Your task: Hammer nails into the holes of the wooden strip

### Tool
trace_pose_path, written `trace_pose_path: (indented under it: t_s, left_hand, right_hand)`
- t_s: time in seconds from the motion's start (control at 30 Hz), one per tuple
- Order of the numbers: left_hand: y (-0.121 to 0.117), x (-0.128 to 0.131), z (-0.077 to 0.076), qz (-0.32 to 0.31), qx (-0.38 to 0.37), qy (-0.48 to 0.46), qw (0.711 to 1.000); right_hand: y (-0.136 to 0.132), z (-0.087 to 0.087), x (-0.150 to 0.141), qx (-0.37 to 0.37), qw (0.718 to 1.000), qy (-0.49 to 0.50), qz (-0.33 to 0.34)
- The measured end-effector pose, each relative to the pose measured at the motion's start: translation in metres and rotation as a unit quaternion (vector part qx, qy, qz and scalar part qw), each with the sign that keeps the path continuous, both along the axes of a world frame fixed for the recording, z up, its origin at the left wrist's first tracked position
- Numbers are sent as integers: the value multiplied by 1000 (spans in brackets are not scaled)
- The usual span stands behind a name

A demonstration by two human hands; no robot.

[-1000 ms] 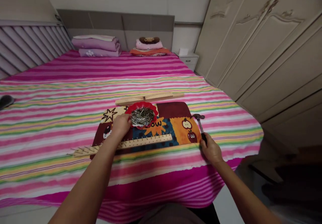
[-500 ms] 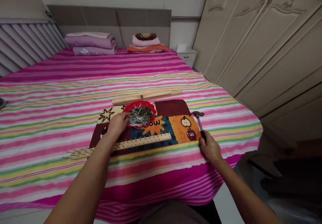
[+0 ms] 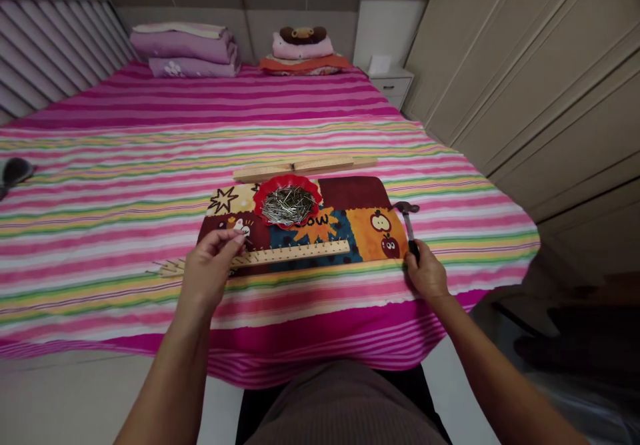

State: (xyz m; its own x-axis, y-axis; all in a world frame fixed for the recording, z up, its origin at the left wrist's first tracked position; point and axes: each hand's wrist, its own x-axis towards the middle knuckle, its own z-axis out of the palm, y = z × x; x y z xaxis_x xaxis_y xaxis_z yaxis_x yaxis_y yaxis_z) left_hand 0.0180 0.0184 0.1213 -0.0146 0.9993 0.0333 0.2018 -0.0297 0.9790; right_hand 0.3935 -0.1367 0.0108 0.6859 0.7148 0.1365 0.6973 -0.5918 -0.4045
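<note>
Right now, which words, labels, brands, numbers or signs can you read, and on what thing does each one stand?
"OW": on the mat, next to the red bowl, which may hide letters before it.
Any marking on the hammer is too small to read.
No other text.

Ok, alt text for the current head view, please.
Right hand grips a claw hammer; left hand pinches what looks like a nail near a nail-studded wooden strip. Beyond the strip, a scalloped red bowl of nails sits on a printed mat on a striped bedspread.
</note>
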Motion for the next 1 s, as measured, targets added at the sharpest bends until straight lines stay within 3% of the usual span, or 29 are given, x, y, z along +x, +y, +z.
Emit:
trace_pose_path:
  t_s: [0.13,0.3,0.7,1.0]
  left_hand:
    - [-24,0,-28,44,-20,71,996]
    - [-30,10,-54,79,-31,113,990]
    - [-37,26,-61,96,37,253,962]
    - [-34,30,-74,130,72,249,957]
  right_hand:
    - [0,0,0,-4,1000,-2,-2]
    - [1,0,-1,-8,1000,-2,-11]
    - [1,1,-2,-4,1000,10,-14]
    - [1,-3,0,10,1000,6,-12]
